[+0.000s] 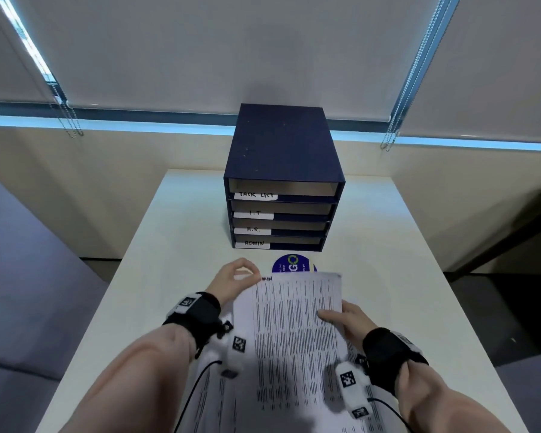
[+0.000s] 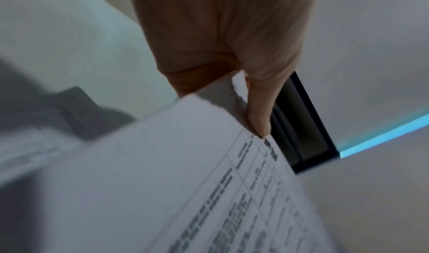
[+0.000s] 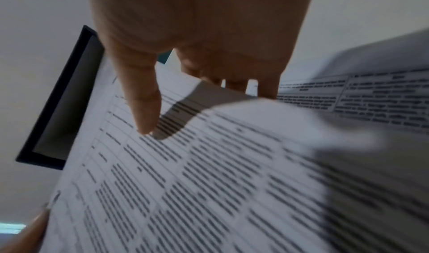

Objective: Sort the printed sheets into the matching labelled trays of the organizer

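Both hands grasp one printed sheet [image 1: 297, 320] above the white table [image 1: 388, 245]: the left hand [image 1: 231, 281] pinches its far left corner between thumb and fingers, at about 10 o'clock on the page, and the right hand [image 1: 347, 318] grips its right edge at about 3 o'clock, thumb lying on top and fingers curled beneath. Red handwriting marks the sheet's top left corner; I cannot read it for certain. More printed sheets [image 1: 369, 410] lie under it on the table toward 6 o'clock. At 12 o'clock from the held sheet stands the dark blue organizer [image 1: 281, 145], its four trays labelled from top to bottom TASK LIST, I.T, H.R. and ADMIN. A round blue sticker [image 1: 289, 264] shows on the table between organizer and sheet
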A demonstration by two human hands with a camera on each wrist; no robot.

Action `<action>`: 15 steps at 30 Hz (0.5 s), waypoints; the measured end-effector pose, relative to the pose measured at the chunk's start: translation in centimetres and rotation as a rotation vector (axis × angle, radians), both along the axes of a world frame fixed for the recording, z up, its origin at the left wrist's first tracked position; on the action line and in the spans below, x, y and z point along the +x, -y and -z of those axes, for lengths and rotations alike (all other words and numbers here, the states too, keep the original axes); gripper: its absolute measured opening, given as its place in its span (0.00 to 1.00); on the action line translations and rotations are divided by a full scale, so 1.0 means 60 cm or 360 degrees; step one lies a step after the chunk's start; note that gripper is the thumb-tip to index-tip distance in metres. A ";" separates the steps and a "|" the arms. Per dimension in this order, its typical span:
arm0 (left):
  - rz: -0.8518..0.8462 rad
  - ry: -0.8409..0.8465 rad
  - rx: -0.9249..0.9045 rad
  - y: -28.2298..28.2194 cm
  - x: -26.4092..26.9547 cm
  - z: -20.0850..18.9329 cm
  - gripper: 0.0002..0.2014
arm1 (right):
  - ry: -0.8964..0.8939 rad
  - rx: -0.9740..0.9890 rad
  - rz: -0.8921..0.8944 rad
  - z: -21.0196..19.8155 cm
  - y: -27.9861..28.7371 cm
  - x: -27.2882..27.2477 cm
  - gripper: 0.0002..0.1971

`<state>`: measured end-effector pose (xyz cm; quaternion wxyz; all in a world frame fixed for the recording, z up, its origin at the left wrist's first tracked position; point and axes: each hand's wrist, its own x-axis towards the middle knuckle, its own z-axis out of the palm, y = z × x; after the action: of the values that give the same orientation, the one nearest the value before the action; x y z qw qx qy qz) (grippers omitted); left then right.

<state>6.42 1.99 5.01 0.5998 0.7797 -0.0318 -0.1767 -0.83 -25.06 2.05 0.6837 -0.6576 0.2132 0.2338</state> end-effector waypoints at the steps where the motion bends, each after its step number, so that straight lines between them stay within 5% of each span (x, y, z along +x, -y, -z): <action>1: -0.0121 -0.0023 -0.0095 -0.001 0.006 -0.004 0.03 | -0.0013 0.0060 0.0024 0.000 -0.002 -0.002 0.33; 6: -0.0311 -0.0535 -0.0711 -0.010 0.023 0.004 0.12 | 0.0046 0.0206 0.0131 -0.019 -0.008 -0.002 0.33; 15: -0.0365 -0.0544 -0.0604 -0.011 0.021 0.015 0.15 | 0.0041 0.0259 0.0052 -0.010 -0.013 -0.002 0.32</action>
<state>7.66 2.65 4.12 0.7479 0.6108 0.1259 -0.2274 -0.93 -24.29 2.65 0.7414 -0.5991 0.1955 0.2306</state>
